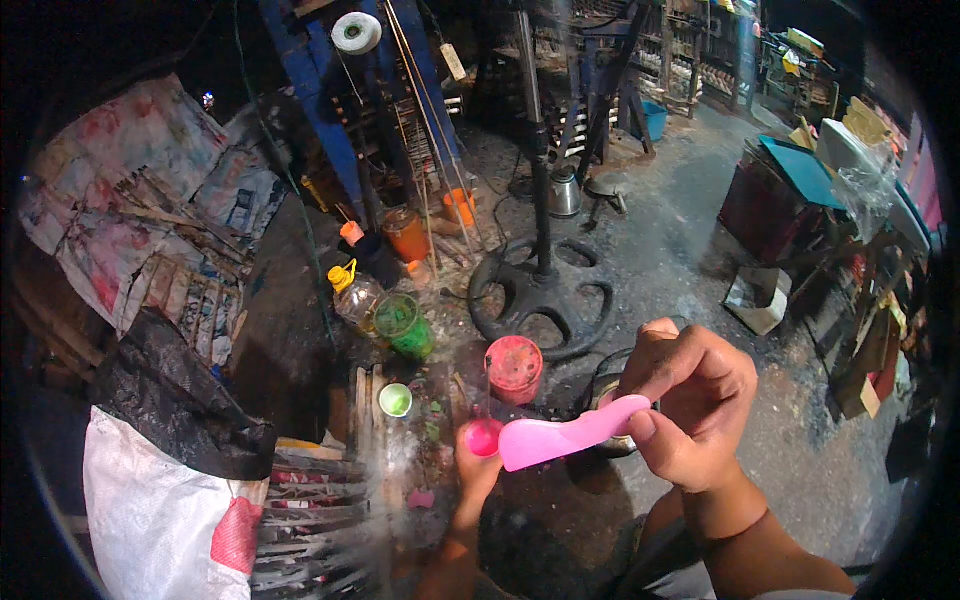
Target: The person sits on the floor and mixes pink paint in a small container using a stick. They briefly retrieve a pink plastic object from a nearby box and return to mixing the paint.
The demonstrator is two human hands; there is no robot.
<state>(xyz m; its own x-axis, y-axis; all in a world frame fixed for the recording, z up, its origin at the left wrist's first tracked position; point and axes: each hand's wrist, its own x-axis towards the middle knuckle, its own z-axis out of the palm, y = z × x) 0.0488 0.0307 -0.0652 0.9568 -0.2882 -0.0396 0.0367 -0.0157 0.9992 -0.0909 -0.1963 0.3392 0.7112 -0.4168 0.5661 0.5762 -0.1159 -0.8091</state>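
Observation:
My right hand (700, 400) pinches a flat pink plastic paddle (545, 440) by its narrow end, above a metal vessel (602, 387) that it partly hides. Lower and to the left, my left hand (472, 465) is closed around a pink cup (485, 432). A red lidded bucket (515, 368) stands just beyond the cup. To its left are a small white bowl (395, 402) with light green contents, a green container (405, 330) and a large clear jug (355, 300) with a yellow top.
A black pedestal stand (545, 275) rises behind the bucket. Orange pails (405, 235) stand by blue machinery (355, 150). Cartons (760, 300) and piled scrap (860, 380) line the right; sacks (165, 470) and sticks lie at left. A metal kettle (565, 195) stands farther back.

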